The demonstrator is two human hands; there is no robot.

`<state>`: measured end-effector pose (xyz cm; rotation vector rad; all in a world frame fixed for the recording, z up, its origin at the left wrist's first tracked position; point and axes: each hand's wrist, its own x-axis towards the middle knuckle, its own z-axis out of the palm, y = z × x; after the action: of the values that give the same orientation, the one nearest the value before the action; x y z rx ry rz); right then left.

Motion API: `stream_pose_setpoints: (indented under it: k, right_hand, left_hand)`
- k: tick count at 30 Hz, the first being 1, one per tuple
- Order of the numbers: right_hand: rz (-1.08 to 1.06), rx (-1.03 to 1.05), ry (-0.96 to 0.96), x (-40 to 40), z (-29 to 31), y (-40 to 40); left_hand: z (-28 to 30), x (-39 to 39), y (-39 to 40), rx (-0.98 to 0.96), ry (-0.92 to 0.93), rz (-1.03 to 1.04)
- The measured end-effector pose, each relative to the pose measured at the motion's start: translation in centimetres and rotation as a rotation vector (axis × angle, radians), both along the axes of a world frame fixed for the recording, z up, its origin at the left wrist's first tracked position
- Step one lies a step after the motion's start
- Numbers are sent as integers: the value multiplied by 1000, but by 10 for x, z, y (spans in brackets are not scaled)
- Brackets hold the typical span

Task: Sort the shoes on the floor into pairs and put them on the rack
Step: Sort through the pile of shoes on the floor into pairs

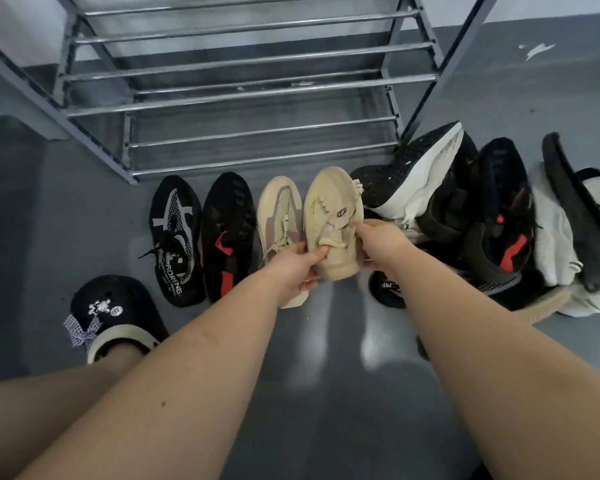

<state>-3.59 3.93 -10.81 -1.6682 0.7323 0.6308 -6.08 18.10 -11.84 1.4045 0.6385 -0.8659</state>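
I hold a beige sneaker [331, 216] above the floor with both hands. My left hand [293, 270] grips its heel, thumb hooked in the opening. My right hand [380, 245] pinches its right side by the collar. Just left of it, another beige sneaker [279, 209] lies on the floor, partly under my left hand. Further left lie a black sneaker with a red patch [227, 233] and a black sneaker with grey-white print [175, 237]. The metal shoe rack [243, 95] stands behind them, its bars bare.
A heap of shoes lies at the right: a black-and-white sneaker [420, 174], a black one with a red patch [503, 226], and a dark sandal [575, 209] on white fabric. My foot wears a black clog [115, 313] at the lower left. The floor is grey.
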Motion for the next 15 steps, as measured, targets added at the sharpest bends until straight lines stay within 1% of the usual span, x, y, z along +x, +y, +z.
stream_pose_setpoints:
  k: [3, 5, 8, 11, 13, 15]
  right_hand:
    - [85, -127, 0, 9, -7, 1]
    - [184, -234, 29, 10, -13, 0]
    - [262, -291, 98, 6, -18, -3]
    - [319, -326, 117, 0, -14, -5]
    - [399, -385, 97, -5, -6, -6]
    - [484, -420, 77, -11, 1, -10]
  left_hand:
    - [-4, 3, -3, 25, 15, -39]
    - [-5, 2, -6, 61, 16, -139]
    - [-2, 1, -8, 143, -7, -257]
    - [5, 1, -8, 240, -117, -298]
    - [10, 0, -10, 284, -193, -322]
    - [13, -2, -13, 400, -283, -416]
